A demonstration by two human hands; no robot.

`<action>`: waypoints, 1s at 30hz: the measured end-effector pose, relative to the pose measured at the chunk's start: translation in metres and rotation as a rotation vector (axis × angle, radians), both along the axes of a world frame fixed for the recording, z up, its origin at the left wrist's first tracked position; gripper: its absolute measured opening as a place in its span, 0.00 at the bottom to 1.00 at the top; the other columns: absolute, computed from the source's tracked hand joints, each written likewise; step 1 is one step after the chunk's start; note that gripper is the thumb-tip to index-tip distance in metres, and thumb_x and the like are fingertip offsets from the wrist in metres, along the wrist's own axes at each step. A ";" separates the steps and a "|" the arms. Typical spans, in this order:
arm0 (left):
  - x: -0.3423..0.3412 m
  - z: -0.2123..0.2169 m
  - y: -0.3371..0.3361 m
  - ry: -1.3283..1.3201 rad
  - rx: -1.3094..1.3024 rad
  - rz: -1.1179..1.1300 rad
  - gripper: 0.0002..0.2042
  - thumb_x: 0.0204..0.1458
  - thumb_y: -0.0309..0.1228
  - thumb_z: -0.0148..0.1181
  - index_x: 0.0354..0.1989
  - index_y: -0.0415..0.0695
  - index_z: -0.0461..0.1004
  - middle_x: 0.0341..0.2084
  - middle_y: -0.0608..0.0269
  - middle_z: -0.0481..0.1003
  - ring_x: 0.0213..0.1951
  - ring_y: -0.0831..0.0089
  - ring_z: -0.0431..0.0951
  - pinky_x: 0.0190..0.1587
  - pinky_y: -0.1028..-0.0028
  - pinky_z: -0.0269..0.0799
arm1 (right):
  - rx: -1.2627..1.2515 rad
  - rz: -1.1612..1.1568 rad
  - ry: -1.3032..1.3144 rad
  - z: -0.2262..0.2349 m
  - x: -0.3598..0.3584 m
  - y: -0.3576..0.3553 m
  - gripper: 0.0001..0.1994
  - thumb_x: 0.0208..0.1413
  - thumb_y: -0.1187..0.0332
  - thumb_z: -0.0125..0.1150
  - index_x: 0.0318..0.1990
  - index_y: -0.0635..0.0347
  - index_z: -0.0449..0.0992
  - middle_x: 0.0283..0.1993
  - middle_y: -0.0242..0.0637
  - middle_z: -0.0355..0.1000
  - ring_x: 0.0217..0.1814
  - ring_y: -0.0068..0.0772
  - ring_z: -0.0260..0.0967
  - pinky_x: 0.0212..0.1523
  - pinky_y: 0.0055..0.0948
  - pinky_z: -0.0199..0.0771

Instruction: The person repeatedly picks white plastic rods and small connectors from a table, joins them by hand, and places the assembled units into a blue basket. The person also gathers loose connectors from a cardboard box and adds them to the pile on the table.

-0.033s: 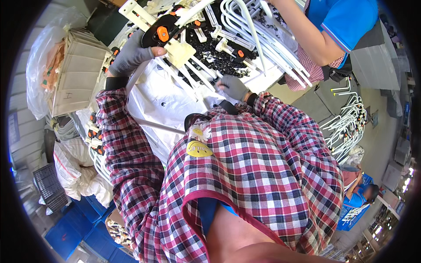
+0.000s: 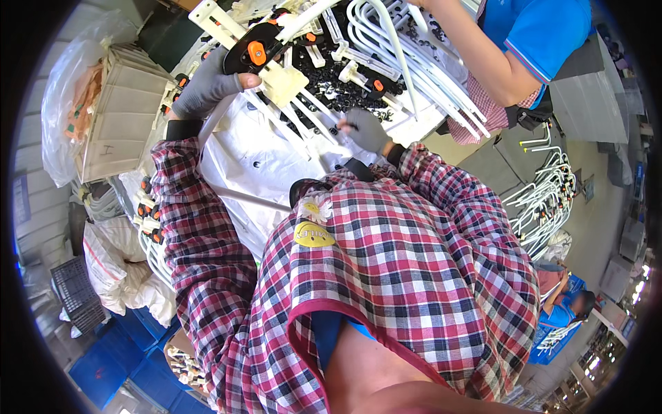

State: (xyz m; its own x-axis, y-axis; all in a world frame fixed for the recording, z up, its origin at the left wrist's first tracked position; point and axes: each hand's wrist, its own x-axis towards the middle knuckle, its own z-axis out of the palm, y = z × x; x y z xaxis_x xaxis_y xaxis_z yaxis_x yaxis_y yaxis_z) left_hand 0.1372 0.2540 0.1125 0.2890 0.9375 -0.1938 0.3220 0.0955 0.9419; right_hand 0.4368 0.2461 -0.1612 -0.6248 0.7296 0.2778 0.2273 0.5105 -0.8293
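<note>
Black disc with orange knob is at far left of worktable. Left hand grips its near-left edge, thumb in front, other fingers hidden behind. Right hand, nearer and to right, has fingers curled narrow beside white rods; cannot tell if holding something. Small black parts crowd far side. White sheet lies bare between hands; checked shirt hides near edge.

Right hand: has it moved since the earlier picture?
Yes, slightly: the right hand has shifted up the picture, nearer the pile of small black parts.
</note>
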 end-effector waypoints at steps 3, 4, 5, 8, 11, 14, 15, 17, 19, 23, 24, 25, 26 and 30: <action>0.012 -0.001 -0.004 -0.184 0.009 -0.005 0.42 0.39 0.48 0.72 0.63 0.38 0.66 0.52 0.61 0.73 0.54 0.71 0.71 0.60 0.73 0.63 | 0.170 -0.152 0.265 0.100 -0.021 0.030 0.07 0.52 0.71 0.59 0.38 0.58 0.78 0.36 0.36 0.74 0.36 0.35 0.71 0.42 0.34 0.72; 0.015 0.000 -0.006 -0.228 0.008 -0.004 0.43 0.39 0.50 0.72 0.63 0.38 0.66 0.53 0.61 0.73 0.55 0.71 0.71 0.61 0.72 0.62 | 0.053 -0.170 0.330 0.139 -0.027 0.033 0.08 0.52 0.72 0.60 0.39 0.59 0.79 0.35 0.36 0.74 0.35 0.31 0.72 0.40 0.31 0.72; 0.016 0.001 -0.006 -0.230 0.006 -0.020 0.43 0.39 0.50 0.71 0.64 0.39 0.65 0.53 0.61 0.73 0.56 0.70 0.70 0.61 0.72 0.62 | -0.062 -0.193 0.394 0.170 -0.031 0.033 0.09 0.51 0.72 0.62 0.41 0.60 0.79 0.35 0.35 0.74 0.34 0.27 0.72 0.38 0.27 0.73; 0.018 -0.001 0.000 -0.226 -0.009 -0.076 0.44 0.40 0.51 0.69 0.65 0.40 0.63 0.55 0.61 0.72 0.58 0.70 0.69 0.63 0.72 0.61 | 0.038 -0.157 0.453 0.207 -0.043 0.052 0.10 0.58 0.77 0.58 0.46 0.66 0.76 0.35 0.32 0.73 0.34 0.18 0.75 0.35 0.20 0.76; 0.017 0.001 -0.001 -0.224 -0.028 -0.063 0.47 0.39 0.52 0.71 0.67 0.40 0.59 0.58 0.60 0.69 0.60 0.69 0.67 0.65 0.71 0.59 | 0.289 -0.144 0.352 0.219 -0.051 0.072 0.10 0.52 0.70 0.64 0.42 0.60 0.80 0.36 0.40 0.74 0.34 0.34 0.76 0.37 0.29 0.76; 0.013 -0.003 0.000 -0.274 -0.061 -0.093 0.51 0.39 0.50 0.72 0.70 0.39 0.54 0.63 0.57 0.63 0.64 0.67 0.63 0.68 0.69 0.56 | 0.707 -0.138 0.219 0.231 -0.055 0.085 0.12 0.50 0.66 0.67 0.43 0.57 0.82 0.37 0.40 0.75 0.34 0.38 0.75 0.37 0.29 0.75; 0.009 -0.005 -0.001 -0.287 -0.077 -0.089 0.50 0.40 0.50 0.72 0.70 0.40 0.54 0.63 0.57 0.63 0.64 0.67 0.64 0.68 0.69 0.56 | 0.717 -0.103 0.173 0.234 -0.055 0.085 0.13 0.49 0.65 0.68 0.43 0.55 0.82 0.38 0.40 0.75 0.35 0.39 0.75 0.37 0.29 0.75; -0.002 -0.012 -0.004 -0.312 -0.107 -0.079 0.49 0.41 0.49 0.71 0.70 0.40 0.54 0.64 0.57 0.63 0.64 0.67 0.64 0.68 0.69 0.56 | 0.738 -0.032 0.081 0.238 -0.055 0.084 0.15 0.48 0.62 0.69 0.45 0.52 0.82 0.39 0.39 0.75 0.36 0.41 0.75 0.37 0.30 0.74; 0.002 -0.017 -0.001 -0.348 -0.127 -0.061 0.49 0.41 0.49 0.71 0.70 0.40 0.54 0.64 0.57 0.63 0.64 0.67 0.64 0.68 0.69 0.56 | 0.904 -0.020 0.102 0.237 -0.051 0.095 0.15 0.46 0.60 0.70 0.44 0.48 0.83 0.38 0.31 0.76 0.40 0.36 0.74 0.40 0.31 0.73; 0.008 -0.015 -0.005 -0.399 -0.164 -0.008 0.48 0.42 0.49 0.71 0.70 0.41 0.54 0.63 0.57 0.64 0.63 0.67 0.65 0.68 0.69 0.56 | 1.055 -0.045 0.253 0.220 -0.056 0.104 0.16 0.45 0.58 0.72 0.44 0.45 0.83 0.39 0.24 0.77 0.43 0.31 0.73 0.45 0.33 0.73; 0.003 -0.020 -0.007 -0.388 -0.139 0.009 0.48 0.42 0.48 0.71 0.70 0.41 0.54 0.63 0.57 0.64 0.63 0.67 0.65 0.68 0.69 0.56 | 1.045 -0.051 0.263 0.216 -0.059 0.103 0.16 0.45 0.58 0.71 0.44 0.45 0.83 0.40 0.25 0.78 0.43 0.31 0.73 0.45 0.33 0.73; 0.001 -0.022 -0.007 -0.401 -0.163 0.001 0.48 0.42 0.49 0.71 0.70 0.41 0.54 0.63 0.57 0.64 0.63 0.67 0.65 0.68 0.69 0.57 | 1.034 -0.057 0.272 0.215 -0.061 0.102 0.17 0.46 0.57 0.71 0.44 0.46 0.83 0.40 0.25 0.78 0.43 0.31 0.74 0.45 0.32 0.74; -0.006 -0.029 -0.006 -0.400 -0.164 -0.014 0.48 0.42 0.49 0.71 0.70 0.41 0.54 0.63 0.57 0.64 0.63 0.67 0.65 0.68 0.68 0.58 | 0.995 -0.024 0.303 0.215 -0.062 0.103 0.17 0.47 0.61 0.72 0.46 0.49 0.83 0.40 0.31 0.78 0.41 0.37 0.75 0.43 0.32 0.75; 0.003 -0.023 -0.009 -0.395 -0.180 -0.026 0.47 0.43 0.49 0.70 0.70 0.41 0.55 0.61 0.56 0.66 0.61 0.65 0.67 0.67 0.67 0.60 | 0.960 -0.018 0.129 0.224 -0.056 0.106 0.15 0.50 0.55 0.68 0.45 0.44 0.83 0.42 0.26 0.78 0.45 0.30 0.75 0.46 0.31 0.75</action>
